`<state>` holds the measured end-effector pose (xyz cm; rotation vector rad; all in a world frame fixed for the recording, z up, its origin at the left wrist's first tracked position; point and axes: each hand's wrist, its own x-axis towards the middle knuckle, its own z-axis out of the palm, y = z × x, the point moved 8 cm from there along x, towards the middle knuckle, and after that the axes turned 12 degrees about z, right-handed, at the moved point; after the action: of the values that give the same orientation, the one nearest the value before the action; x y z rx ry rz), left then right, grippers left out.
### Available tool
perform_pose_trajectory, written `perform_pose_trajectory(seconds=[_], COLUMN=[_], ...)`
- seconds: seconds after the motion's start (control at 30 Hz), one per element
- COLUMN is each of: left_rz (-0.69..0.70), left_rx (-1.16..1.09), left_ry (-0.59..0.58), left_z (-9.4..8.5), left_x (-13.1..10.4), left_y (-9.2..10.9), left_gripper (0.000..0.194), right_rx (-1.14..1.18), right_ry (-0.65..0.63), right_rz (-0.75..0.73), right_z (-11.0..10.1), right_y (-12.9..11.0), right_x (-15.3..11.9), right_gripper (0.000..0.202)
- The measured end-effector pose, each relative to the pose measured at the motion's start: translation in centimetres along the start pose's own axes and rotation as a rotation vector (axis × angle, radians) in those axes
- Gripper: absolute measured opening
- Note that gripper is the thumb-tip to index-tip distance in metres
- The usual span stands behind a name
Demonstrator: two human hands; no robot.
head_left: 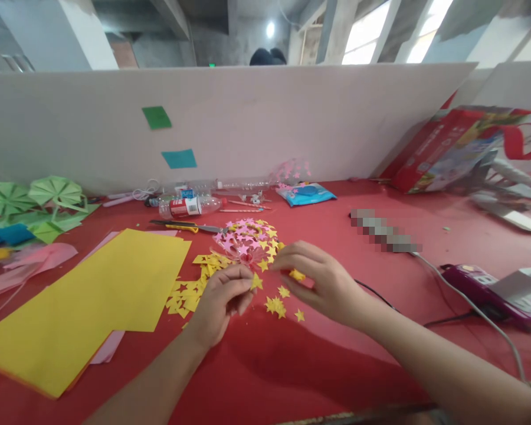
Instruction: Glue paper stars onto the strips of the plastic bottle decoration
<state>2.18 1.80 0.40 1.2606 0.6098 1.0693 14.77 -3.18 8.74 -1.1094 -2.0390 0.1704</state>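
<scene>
My left hand (223, 301) is closed in a pinch, with a yellow paper star (257, 282) at its fingertips. To the right, my right hand (316, 280) hovers with thumb and fingers apart, and I see nothing clearly held in it. Just beyond both hands lies a clear plastic piece (243, 239) covered with pink and yellow stars. Several loose yellow stars (275, 306) lie on the red table between my hands. Beside my left hand is a heap of yellow paper scraps (188, 295) with star-shaped holes.
Yellow paper sheets (92, 301) cover the left side, with green folded paper (55, 193) behind. A utility knife (181, 226), plastic bottle (190, 206) and blue packet (307, 193) lie farther back. A corded tool (380, 230) and purple box (482, 292) are at right. A white board (248, 124) stands behind.
</scene>
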Motion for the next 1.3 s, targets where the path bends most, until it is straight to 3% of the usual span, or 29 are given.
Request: perform_pose_trajectory(seconds=[0.17,0.33,0.43,0.53,0.63,0.7,0.8,1.1,1.3], left_rz=[-0.122,-0.205,-0.212,-0.033,0.333,0.546,0.669,0.736,0.695], left_rx=[-0.220,-0.354,-0.296,0.023,0.601,0.961,1.252,1.278,1.223], left_ry=[-0.126,-0.249,-0.231,-0.094,0.051,0.071,0.041,-0.005,-0.033], left_z=[1.7,3.2,3.1,0.9,-1.2,-1.1,-0.3,1.0,0.9], left_x=[-0.6,-1.2,-1.2,-0.4,0.1,-0.2,-0.4,-0.8,-0.8], left_y=[-0.8,-1.1,-1.4,-0.4,2.9,4.7,5.1,4.7,4.4], left_gripper=[0.009,0.013,0.012,0.016,0.013,0.014,0.020,0.019,0.023], right_rx=[0.244,0.361,0.387,0.323,0.118,-0.034,-0.189,-0.296,-0.253], right_ry=[-0.167,-0.148,-0.116,-0.059,0.053,0.112,0.138,0.101,0.082], right_rz=[0.059,0.105,0.145,0.167,0.095,0.024,-0.036,-0.066,-0.030], right_z=[1.6,1.9,1.9,1.7,1.3,1.3,2.0,3.3,3.3], right_y=[-1.8,-1.3,-1.1,-0.6,-0.3,-0.4,-0.4,-0.3,0.1], right_x=[1.0,0.9,0.9,1.3,1.5,1.4,0.9,0.3,0.5], right_gripper=[0.014,0.005,0.008,0.008,0.011,0.012,0.012,0.010,0.010])
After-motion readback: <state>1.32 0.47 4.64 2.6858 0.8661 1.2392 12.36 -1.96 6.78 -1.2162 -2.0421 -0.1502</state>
